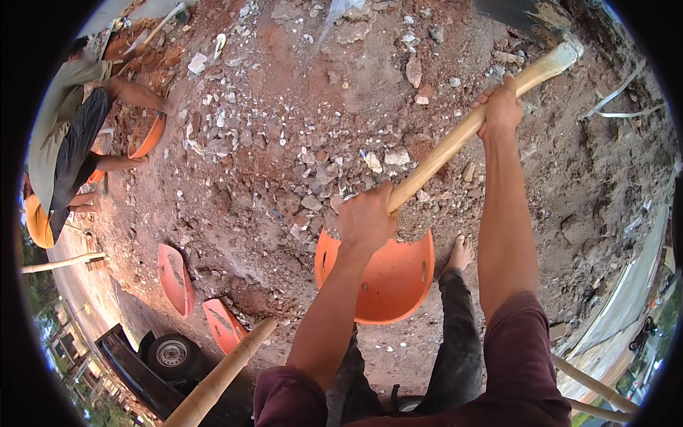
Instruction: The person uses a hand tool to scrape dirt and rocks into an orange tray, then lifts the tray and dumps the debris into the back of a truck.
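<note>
Both my hands are closed around the wooden handle of a hoe [447, 151], which slants up to the right across the rubble. My left hand [368, 217] grips the lower end of the handle, above an orange plastic scoop pan [391, 288]. Farther up, near the metal head, my right hand [502, 110] wraps the wood. The hoe's dark, broad blade [514, 18] is at the top right, partly out of view. Between my legs and the heap sits the scoop pan, its open side toward the rubble and partly hidden by my left forearm.
Reddish soil with broken stones [313, 203] spreads ahead. Two more orange pans [176, 281] [222, 324] lie at lower left, near a dark vehicle's wheel [171, 354] and a bamboo pole [220, 373]. Co-workers [71, 135] stand at far left with orange pans [148, 139]. My bare right foot [461, 254] is beside the pan.
</note>
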`<state>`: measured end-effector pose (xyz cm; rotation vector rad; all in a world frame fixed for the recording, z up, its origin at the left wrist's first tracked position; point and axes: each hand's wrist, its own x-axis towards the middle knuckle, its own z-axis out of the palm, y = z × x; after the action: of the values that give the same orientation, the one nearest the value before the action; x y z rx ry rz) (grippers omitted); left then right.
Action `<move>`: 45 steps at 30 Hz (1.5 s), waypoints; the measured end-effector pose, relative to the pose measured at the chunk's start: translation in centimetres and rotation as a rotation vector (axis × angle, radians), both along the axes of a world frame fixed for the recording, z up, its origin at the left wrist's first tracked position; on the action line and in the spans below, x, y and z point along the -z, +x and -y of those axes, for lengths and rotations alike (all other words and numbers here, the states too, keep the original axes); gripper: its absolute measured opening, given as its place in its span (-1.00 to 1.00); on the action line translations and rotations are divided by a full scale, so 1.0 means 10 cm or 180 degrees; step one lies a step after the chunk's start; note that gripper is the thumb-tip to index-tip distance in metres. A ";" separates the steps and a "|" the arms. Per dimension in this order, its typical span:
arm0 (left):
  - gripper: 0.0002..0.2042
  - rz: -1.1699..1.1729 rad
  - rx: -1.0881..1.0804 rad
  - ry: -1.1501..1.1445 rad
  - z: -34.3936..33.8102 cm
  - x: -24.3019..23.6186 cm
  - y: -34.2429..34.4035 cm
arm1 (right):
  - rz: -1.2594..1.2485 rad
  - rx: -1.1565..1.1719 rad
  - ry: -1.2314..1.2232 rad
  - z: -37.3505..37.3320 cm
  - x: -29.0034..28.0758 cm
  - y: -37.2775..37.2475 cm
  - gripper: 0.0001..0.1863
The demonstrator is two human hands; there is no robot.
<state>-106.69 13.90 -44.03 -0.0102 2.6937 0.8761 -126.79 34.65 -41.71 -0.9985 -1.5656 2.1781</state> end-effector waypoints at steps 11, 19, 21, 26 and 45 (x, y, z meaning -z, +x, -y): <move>-0.78 0.1824 -0.0660 -0.0095 -0.47 -0.21 2.97 | 0.2001 -0.0897 -0.0713 0.19 0.88 2.62 -0.71; -0.81 0.0205 -0.0005 0.0058 -0.34 0.18 1.12 | 0.0070 -0.0405 -0.0253 -0.24 -0.07 1.06 -0.65; -0.78 -0.0118 0.0046 0.0039 -0.17 0.13 0.21 | -0.0172 -0.0185 0.0178 -0.17 -0.23 0.32 -0.68; -0.74 0.1286 -0.0525 0.0153 -0.12 0.23 0.62 | 0.1533 -0.0892 0.1151 0.47 0.73 0.24 -0.67; -0.72 0.0623 -0.0192 -0.0007 -0.16 0.15 0.59 | 0.0305 -0.0523 -0.0059 0.18 0.07 0.39 -0.55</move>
<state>-100.79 15.49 -45.52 -0.1695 2.5233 0.8428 -122.85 32.80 -42.40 -1.0272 -1.7299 2.2876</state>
